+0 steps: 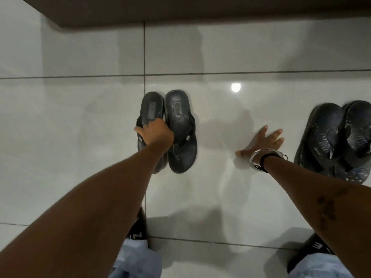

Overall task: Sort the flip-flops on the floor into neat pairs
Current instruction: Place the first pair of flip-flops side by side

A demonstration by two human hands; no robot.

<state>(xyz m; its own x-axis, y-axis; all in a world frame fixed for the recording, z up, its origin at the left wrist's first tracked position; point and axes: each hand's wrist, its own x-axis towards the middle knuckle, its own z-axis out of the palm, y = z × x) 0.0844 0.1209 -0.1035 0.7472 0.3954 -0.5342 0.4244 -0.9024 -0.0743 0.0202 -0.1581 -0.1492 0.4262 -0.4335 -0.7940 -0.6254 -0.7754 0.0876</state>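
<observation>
Two plain black flip-flops lie side by side on the glossy tiled floor, heels away from me. My left hand (155, 130) grips the strap of the left black flip-flop (151, 109), which touches the right black flip-flop (180, 125). My right hand (265, 140) hovers open, fingers spread, over bare floor between this pair and a second one. At the right edge sit two dark patterned flip-flops, one (319, 137) beside the other (359, 125), close together and partly overlapping.
Light grey tiles (80, 117) with dark grout lines cover the floor. A dark wall base or furniture edge (200, 11) runs along the top. My feet in black slides (138, 227) and light trouser legs show at the bottom.
</observation>
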